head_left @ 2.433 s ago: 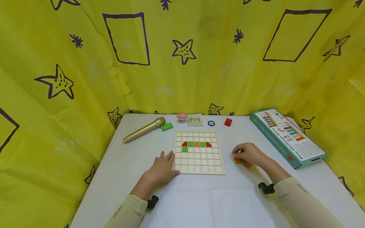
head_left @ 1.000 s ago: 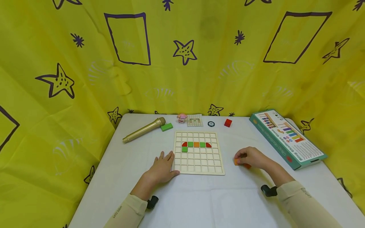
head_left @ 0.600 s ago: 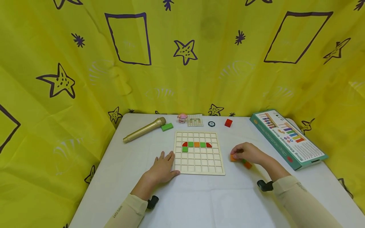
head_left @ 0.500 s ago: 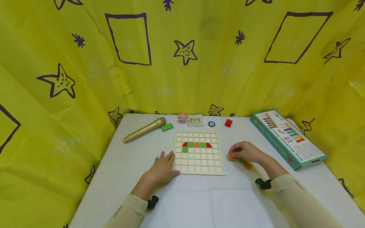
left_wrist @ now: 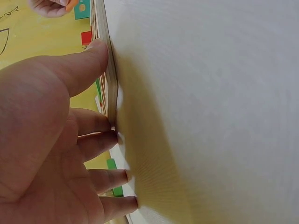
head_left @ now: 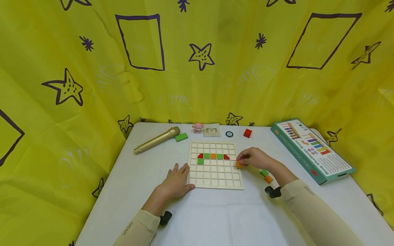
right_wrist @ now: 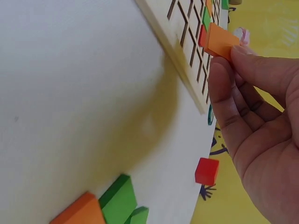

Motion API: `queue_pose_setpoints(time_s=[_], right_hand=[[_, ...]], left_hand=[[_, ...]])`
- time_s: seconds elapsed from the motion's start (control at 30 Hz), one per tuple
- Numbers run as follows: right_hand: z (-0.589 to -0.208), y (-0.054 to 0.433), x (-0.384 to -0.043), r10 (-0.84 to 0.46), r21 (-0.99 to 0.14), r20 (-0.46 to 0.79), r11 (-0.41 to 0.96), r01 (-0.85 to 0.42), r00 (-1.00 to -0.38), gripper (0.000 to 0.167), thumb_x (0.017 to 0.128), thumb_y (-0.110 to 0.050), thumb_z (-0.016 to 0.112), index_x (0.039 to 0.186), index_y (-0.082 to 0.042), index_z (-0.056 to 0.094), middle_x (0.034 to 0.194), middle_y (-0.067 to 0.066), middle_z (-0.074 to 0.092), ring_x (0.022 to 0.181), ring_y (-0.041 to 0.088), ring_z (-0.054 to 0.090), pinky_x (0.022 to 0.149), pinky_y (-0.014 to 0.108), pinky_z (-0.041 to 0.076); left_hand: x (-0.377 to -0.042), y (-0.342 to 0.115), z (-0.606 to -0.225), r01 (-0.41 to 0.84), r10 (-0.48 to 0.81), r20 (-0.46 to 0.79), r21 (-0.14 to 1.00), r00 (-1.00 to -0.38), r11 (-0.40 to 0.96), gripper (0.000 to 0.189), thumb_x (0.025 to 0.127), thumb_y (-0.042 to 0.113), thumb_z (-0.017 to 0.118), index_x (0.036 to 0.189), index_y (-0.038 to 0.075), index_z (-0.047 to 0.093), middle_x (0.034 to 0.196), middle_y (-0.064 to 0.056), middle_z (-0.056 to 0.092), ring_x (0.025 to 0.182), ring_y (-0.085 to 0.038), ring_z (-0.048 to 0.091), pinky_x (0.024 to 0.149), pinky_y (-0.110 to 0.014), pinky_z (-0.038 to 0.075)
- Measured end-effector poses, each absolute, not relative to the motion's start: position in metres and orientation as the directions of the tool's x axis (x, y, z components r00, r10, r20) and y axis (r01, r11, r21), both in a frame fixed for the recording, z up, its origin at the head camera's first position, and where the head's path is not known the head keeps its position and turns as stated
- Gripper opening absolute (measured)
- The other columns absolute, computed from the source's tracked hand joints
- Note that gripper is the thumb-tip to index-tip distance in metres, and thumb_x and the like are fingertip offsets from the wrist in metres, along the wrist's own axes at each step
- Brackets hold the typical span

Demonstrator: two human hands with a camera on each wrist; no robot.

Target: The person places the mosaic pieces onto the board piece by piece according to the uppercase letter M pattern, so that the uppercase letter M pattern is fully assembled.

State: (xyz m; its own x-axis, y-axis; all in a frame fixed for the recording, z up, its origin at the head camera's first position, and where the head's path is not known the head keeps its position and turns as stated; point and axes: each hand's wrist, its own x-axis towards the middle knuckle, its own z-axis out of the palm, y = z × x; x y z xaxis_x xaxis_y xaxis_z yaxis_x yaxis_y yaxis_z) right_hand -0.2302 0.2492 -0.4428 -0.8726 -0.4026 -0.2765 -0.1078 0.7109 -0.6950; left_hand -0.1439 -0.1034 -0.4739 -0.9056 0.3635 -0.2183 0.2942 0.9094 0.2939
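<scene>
My right hand (head_left: 255, 159) pinches an orange square tile (right_wrist: 219, 41) between thumb and fingers, at the right edge of a wooden grid board (head_left: 215, 172). On the board, a row of tiles runs red quarter-round, green, orange (head_left: 213, 156), green, red quarter-round. One more green tile (head_left: 200, 161) sits below the row's left end. My left hand (head_left: 174, 181) rests with spread fingers against the board's left edge, thumb at its lower left corner. In the left wrist view those fingers (left_wrist: 100, 179) touch the tablecloth and the board's side.
Green tiles (right_wrist: 119, 200) and an orange tile (head_left: 268, 179) lie right of the board. Behind it are a gold microphone (head_left: 157, 140), a green block (head_left: 181, 137), a pink figurine (head_left: 198, 127), a pattern card (head_left: 211, 130), a round chip (head_left: 229, 134), a red block (head_left: 247, 133) and a game box (head_left: 314, 150).
My right hand picked up the orange tile from the small pile and carried it left to the board's right edge. The left hand stays in place.
</scene>
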Motion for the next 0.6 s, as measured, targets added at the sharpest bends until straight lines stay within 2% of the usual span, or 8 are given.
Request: queue_pose_setpoints(time_s=[0.6], right_hand=[[-0.432, 0.204, -0.241, -0.488, -0.708, -0.233, 0.678, -0.197, -0.841, 0.009, 0.096, -0.004, 0.067, 0.101, -0.006, 0.074, 0.092, 0.003, 0.069, 0.082, 0.019, 0.060, 0.080, 0.032, 0.054]], left_hand=[[-0.143, -0.101, -0.473, 0.272, 0.344, -0.226, 0.297, -0.911, 0.915, 0.085, 0.095, 0.051, 0.064, 0.156, 0.001, 0.033, 0.163, -0.013, 0.029, 0.149, -0.047, 0.018, 0.115, -0.062, 0.023]])
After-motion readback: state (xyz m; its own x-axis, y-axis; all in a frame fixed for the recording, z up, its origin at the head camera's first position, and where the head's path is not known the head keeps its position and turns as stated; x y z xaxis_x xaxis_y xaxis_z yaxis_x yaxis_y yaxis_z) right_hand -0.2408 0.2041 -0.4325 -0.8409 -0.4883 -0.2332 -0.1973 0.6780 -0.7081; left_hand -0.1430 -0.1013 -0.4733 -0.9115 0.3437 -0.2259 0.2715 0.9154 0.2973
